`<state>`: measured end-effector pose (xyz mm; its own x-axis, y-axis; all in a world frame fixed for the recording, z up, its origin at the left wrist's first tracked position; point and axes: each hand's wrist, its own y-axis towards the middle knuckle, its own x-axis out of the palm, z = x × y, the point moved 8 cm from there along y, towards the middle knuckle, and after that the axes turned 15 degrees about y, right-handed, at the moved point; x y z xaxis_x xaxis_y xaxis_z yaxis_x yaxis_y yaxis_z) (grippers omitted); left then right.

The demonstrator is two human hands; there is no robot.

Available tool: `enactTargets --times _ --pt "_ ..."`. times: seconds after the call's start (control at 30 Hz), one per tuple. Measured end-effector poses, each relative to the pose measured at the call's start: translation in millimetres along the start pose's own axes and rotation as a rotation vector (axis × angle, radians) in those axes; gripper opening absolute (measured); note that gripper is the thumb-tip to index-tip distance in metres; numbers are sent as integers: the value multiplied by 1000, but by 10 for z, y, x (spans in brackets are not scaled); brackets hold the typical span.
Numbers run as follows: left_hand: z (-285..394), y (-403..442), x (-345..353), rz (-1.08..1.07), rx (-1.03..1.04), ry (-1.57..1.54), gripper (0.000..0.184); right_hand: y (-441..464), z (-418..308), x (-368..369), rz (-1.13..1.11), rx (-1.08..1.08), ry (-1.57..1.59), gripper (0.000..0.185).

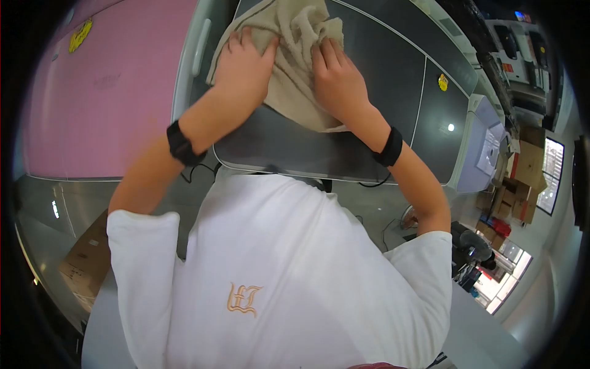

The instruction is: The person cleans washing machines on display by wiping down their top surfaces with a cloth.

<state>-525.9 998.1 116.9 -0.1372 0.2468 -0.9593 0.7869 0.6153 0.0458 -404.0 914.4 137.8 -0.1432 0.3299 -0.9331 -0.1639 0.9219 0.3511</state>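
A beige towel point(292, 101) with a dark stripe near one edge lies rumpled on a dark grey panelled surface point(381, 67). Its upper part is bunched into folds between my hands. My left hand point(244, 69) presses on the towel's left side, thumb apart from the fingers, gathering the cloth. On the right side, my right hand point(339, 77) has its fingers curled into the bunched folds. Some fingertips are partly hidden by the cloth. A black band sits on each wrist.
To the left stands a pink panel point(117, 92) with a yellow sticker point(80, 35). Another yellow sticker point(443, 82) is on the dark surface's right part. A cardboard box point(89, 264) stands on the floor at lower left; more boxes point(522, 178) are stacked at right.
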Motion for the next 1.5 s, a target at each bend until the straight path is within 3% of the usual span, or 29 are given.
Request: enactTargets --times 0.2,0.5,0.67,0.77,0.83,1.03,1.17,1.33,1.47,1.5 --pt "158 -290 -88 -8 -14 14 69 -179 -6 22 -56 92 3 49" --pt "527 -974 -272 54 64 -80 70 -1013 -685 -321 -111 355 135 44" --pt "665 -1074 -307 140 50 -55 64 -1295 -292 -490 -18 589 353 44" --pt "737 -961 -309 164 34 -46 61 -1141 -252 -427 42 534 69 46" --pt "786 -904 -342 221 17 -35 59 -1113 -440 -340 32 543 119 48" --pt "755 -1079 -487 76 184 -211 57 -1457 -1021 -406 153 542 401 42" --pt "926 -1244 -656 59 314 -271 62 -2068 -820 -587 157 566 217 43" --pt "1344 -1128 -776 120 486 -256 66 -2382 -302 -783 317 778 -48 40" --pt "1675 -1107 -763 131 588 -169 59 -2196 -739 -592 380 852 117 40" --pt "1734 -1095 -775 69 620 -240 41 -2251 -811 -606 437 826 113 38"
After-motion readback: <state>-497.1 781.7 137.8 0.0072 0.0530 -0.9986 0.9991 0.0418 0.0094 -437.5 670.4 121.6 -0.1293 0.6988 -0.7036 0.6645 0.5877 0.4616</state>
